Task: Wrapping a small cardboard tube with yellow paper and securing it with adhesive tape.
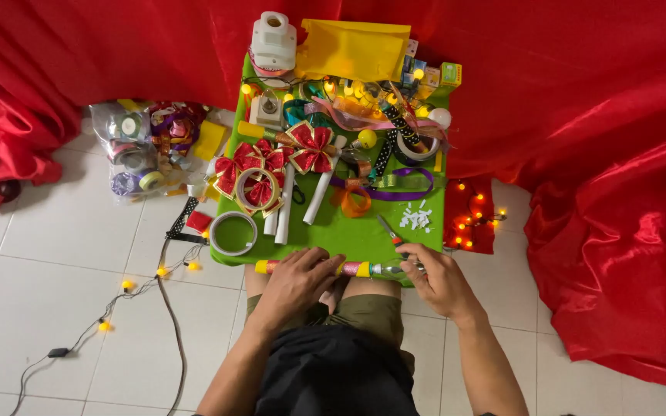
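A: Tube [352, 268], foil-wrapped, lies along the green table's [425, 223] near edge. Grip?

B: My left hand [296, 283] presses flat, fingers released; my right hand [437, 279] pinches its silver end. I'd keep it steady, wrapping taut.

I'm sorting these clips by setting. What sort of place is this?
Probably a home craft corner: a small green table on tiled floor, crowded with ribbon bows and tape rolls, red cloth draped behind.

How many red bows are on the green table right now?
3, clustered at the table's left: one far left, one in the middle, one largest to the right. Clutter may hide others.
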